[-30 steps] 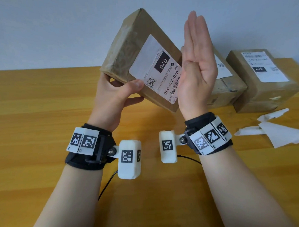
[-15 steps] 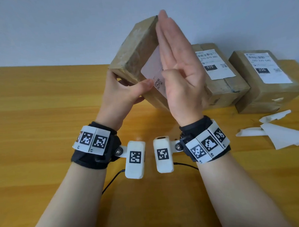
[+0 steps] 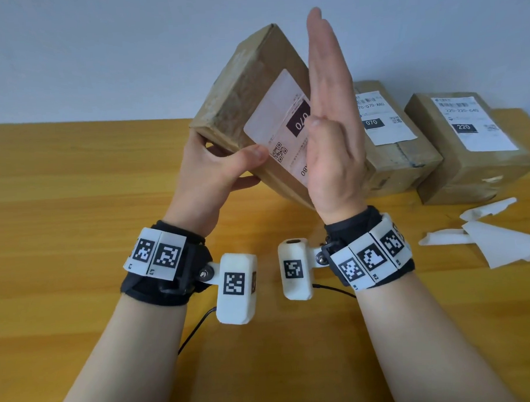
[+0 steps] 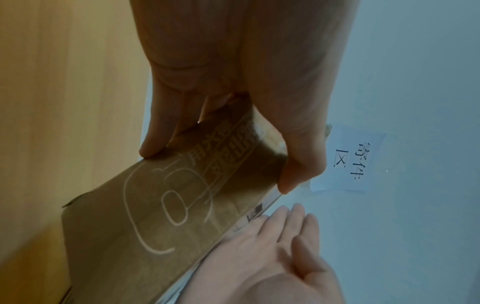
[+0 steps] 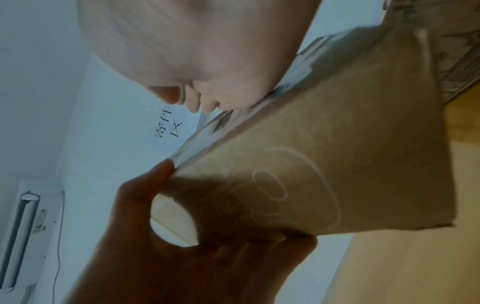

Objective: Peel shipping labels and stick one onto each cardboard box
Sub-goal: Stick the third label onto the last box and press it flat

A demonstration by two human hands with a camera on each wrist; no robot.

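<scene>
A brown cardboard box point(image 3: 246, 89) is held tilted above the table, its white shipping label point(image 3: 277, 130) marked 070 facing me. My left hand point(image 3: 213, 169) grips the box's lower left corner, thumb on the label's edge and fingers point(image 4: 153, 148) underneath. My right hand point(image 3: 330, 131) stands flat with straight fingers, its palm against the label's right part. The left wrist view shows the box's printed underside point(image 4: 166, 216) with the right hand point(image 4: 275, 246) lying along its edge. In the right wrist view the right palm point(image 5: 221, 88) meets the labelled face point(image 5: 226, 121).
Two more labelled boxes lie at the back right of the wooden table point(image 3: 75, 191): one marked 070 point(image 3: 408, 164), one marked 220 point(image 3: 480, 161). White peeled backing scraps point(image 3: 496, 239) lie on the table's right side. A paper sign point(image 4: 348, 160) hangs on the wall.
My flat right hand swept left across the label half a second ago and has since slid back to the label's right part. The left hand keeps holding the box.
</scene>
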